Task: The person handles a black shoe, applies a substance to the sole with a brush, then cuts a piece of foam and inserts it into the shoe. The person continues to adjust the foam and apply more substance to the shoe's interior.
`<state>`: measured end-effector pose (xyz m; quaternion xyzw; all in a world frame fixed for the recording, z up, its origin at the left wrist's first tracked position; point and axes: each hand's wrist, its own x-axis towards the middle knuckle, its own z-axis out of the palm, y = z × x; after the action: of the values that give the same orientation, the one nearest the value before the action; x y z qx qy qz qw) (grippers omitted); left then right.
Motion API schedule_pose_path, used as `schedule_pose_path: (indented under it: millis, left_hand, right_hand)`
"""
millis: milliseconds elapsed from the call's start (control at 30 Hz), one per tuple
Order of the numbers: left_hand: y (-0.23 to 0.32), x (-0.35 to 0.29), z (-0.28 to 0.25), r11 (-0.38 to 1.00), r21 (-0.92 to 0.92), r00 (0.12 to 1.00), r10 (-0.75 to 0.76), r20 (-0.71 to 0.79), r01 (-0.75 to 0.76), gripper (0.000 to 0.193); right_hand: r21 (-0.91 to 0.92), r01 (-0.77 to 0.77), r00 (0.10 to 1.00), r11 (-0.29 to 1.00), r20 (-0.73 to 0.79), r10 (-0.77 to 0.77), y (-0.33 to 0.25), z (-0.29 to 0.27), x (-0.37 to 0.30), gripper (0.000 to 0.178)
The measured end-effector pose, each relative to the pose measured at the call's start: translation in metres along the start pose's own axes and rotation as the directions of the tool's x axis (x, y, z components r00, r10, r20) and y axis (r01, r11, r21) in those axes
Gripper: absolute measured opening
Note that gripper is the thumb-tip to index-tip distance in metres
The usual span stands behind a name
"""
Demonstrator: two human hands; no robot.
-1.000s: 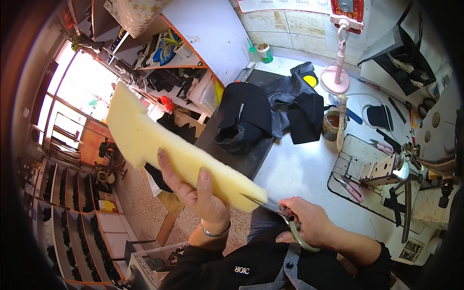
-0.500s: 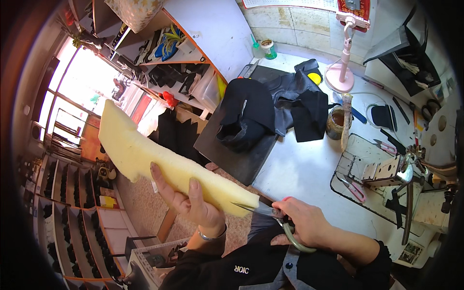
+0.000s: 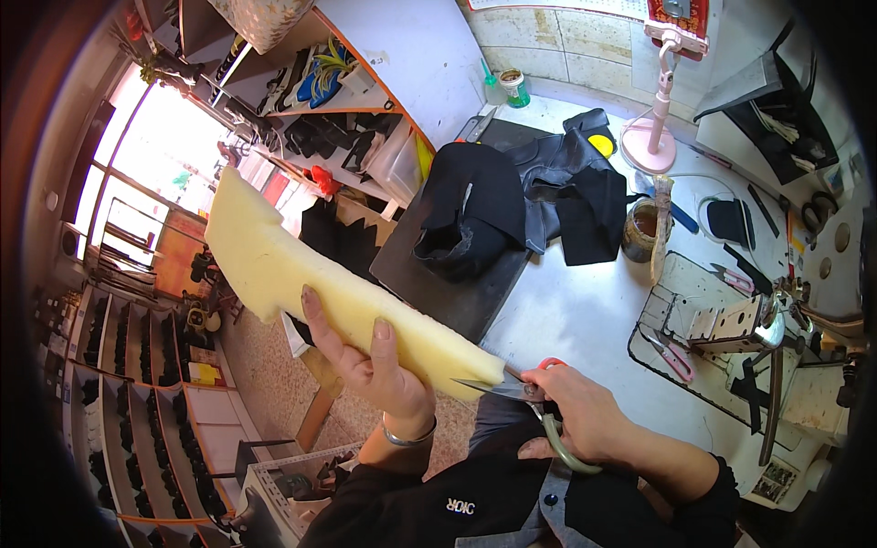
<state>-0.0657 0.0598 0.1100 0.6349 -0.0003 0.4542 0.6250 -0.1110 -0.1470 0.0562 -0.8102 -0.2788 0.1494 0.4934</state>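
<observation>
head view: a person's left hand (image 3: 388,388) is clamped on a long piece of pale yellow foam (image 3: 333,288), two digits lying along its near face and the rest hidden behind it. the foam is held up in the air, left of the desk (image 3: 566,310) and above the speckled floor (image 3: 352,416), its wide end toward the upper left and its narrow end toward the lower right. the right hand (image 3: 589,416) is closed around the handles of a pair of scissors (image 3: 530,393); one blade lies across the face of the foam at the narrow end, while how the other blade sits cannot be told. a silvery bracelet (image 3: 408,438) circles the left wrist. on the desk, a bundle of black cloth (image 3: 470,196) rests on a dark board (image 3: 457,310). to the right of it are a jar (image 3: 642,228) with a brush (image 3: 660,233) against it, a pink stand (image 3: 649,146), two pairs of pink-handled snips (image 3: 676,361), and a sewing machine (image 3: 758,333). a green bottle (image 3: 493,89) stands beside a small tub (image 3: 514,89) near the wall.
</observation>
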Motion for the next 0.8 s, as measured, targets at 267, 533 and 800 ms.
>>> schedule_pose_path:
  millis: [267, 533, 800]
  left_hand:
    - [0.005, 0.002, 0.0, 0.997, -0.07, 0.999, -0.026, 0.033, 0.029, 0.073]
    - [-0.002, -0.001, -0.006, 1.0, 0.023, 0.998, 0.008, 0.06, -0.009, 0.073]
    - [-0.006, -0.006, -0.007, 0.996, -0.079, 0.998, -0.026, 0.065, 0.031, 0.074]
  right_hand:
    - [0.008, -0.02, 1.0, 1.0, 0.017, 0.019, 0.001, 0.0, -0.002, 0.087]
    - [0.022, 0.033, 0.999, 0.999, -0.024, -0.033, 0.001, 0.0, -0.002, 0.086]
    - [0.021, -0.036, 0.999, 0.999, 0.012, 0.036, 0.0, -0.001, -0.004, 0.085]
